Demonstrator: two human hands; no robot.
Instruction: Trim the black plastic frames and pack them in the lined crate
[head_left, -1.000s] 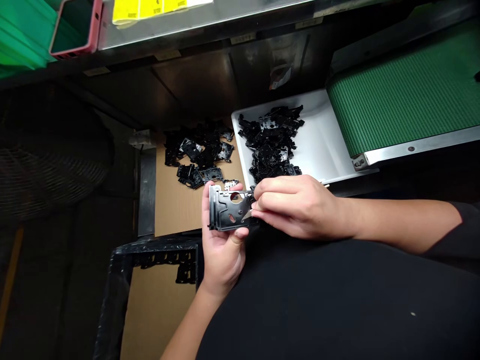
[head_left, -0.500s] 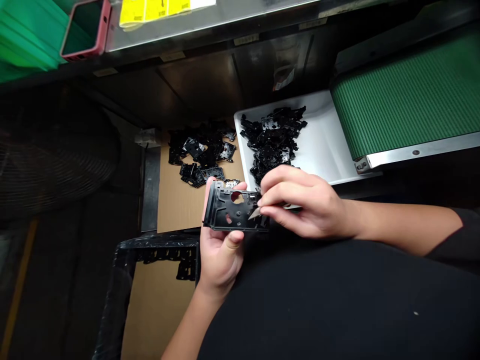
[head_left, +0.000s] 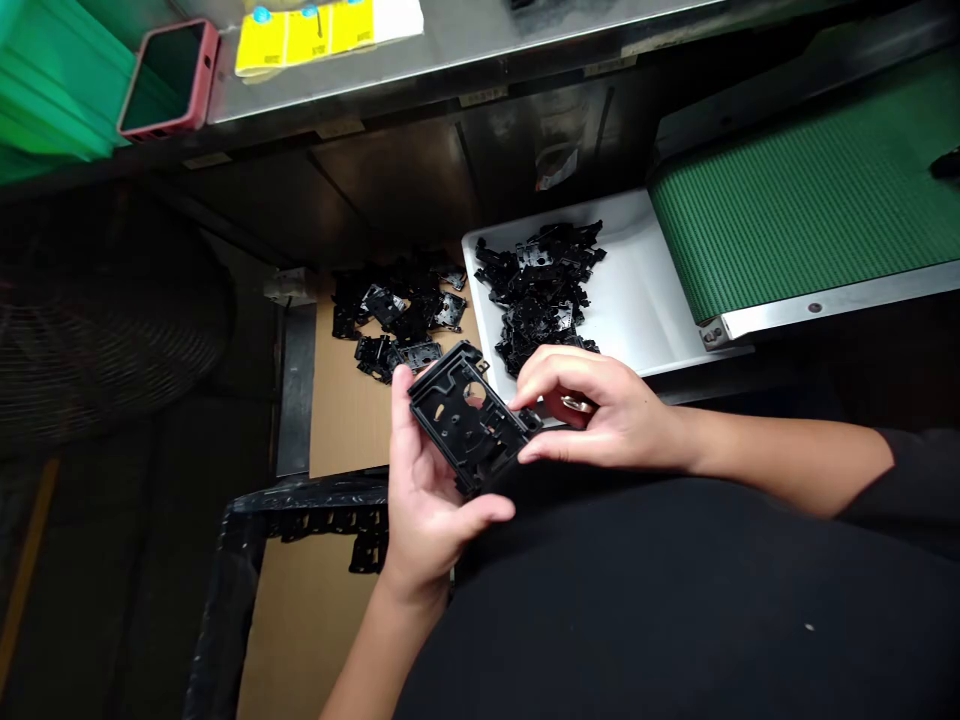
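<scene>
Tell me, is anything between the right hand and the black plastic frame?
Nothing visible: the right hand touches the frame at its corner, fingertips on the edge, while the left hand holds it from below.

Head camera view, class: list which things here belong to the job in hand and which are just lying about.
Job in hand:
left hand holding a black plastic frame
right hand with a shiny metal piece in its fingers
black parts heaped in a white tray
black parts on cardboard

Lying about:
yellow labels
green belt conveyor
caged fan
</scene>
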